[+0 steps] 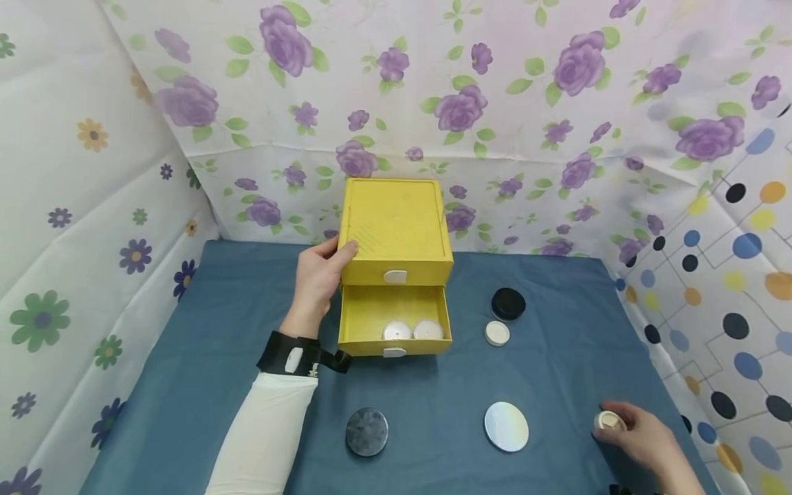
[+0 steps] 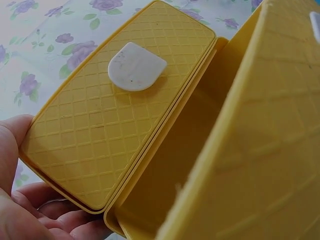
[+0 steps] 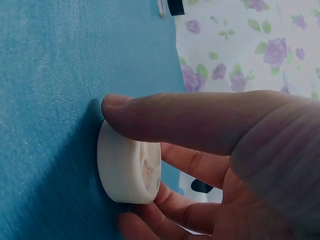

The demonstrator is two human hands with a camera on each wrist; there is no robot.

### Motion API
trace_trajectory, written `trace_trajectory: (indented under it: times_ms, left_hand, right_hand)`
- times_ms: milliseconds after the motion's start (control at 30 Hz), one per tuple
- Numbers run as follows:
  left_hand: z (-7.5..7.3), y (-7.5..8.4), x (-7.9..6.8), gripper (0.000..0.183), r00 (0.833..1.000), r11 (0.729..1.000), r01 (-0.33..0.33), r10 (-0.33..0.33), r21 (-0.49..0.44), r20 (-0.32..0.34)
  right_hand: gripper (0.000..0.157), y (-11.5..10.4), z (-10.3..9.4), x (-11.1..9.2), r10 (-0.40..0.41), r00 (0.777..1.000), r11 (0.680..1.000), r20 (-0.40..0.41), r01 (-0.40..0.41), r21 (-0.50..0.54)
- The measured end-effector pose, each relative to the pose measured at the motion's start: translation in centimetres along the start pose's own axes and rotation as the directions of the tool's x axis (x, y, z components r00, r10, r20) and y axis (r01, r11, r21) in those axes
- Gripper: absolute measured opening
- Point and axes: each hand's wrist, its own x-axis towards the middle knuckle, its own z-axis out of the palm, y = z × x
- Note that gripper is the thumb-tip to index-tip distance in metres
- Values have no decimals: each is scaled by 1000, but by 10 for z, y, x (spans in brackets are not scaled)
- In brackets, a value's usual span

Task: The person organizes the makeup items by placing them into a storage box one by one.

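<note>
A yellow two-drawer box point(image 1: 396, 220) stands at the back of the table, its lower drawer point(image 1: 365, 313) pulled out with two white round discs point(image 1: 397, 331) inside. My left hand point(image 1: 317, 278) grips the box's upper left side, thumb at the top edge; the left wrist view shows fingers under the closed upper drawer's front point(image 2: 100, 115), which has a white tab handle point(image 2: 136, 67). At the far right, my right hand point(image 1: 646, 436) holds a small cream-white round container point(image 3: 120, 165) between thumb and fingers, close over the blue cloth.
Right of the box lie a black round container point(image 1: 509, 304) and a small white round one point(image 1: 497, 333). Nearer the front are a dark grey disc point(image 1: 367, 432) and a shiny white disc point(image 1: 506, 426). Patterned cloth walls point(image 1: 458, 110) enclose the blue-covered table point(image 1: 433, 440).
</note>
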Motion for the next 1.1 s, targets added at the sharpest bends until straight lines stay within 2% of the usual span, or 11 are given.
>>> trace_trajectory:
  times_ms: [300,533,800,1100]
  left_hand:
    - [1,1,0,63,1000,1000,5,-5,13,-6]
    - [1,-1,0,64,1000,1000,8,-8,9,-11]
    - [1,-1,0,64,1000,1000,4,-4,17,-15]
    - [0,-3,1,64,1000,1000,6,-6,16,-11]
  right_hand:
    - [88,0,0,-1,6,1000,1000,8,-6,3]
    - [95,1,0,1,-2,1000,1000,-24,2,0]
    - [93,-3,-2,-1,-18,998,1000,-54,18,-4]
    - [85,-12,-1,-3,-13,991,1000,-135,16,20]
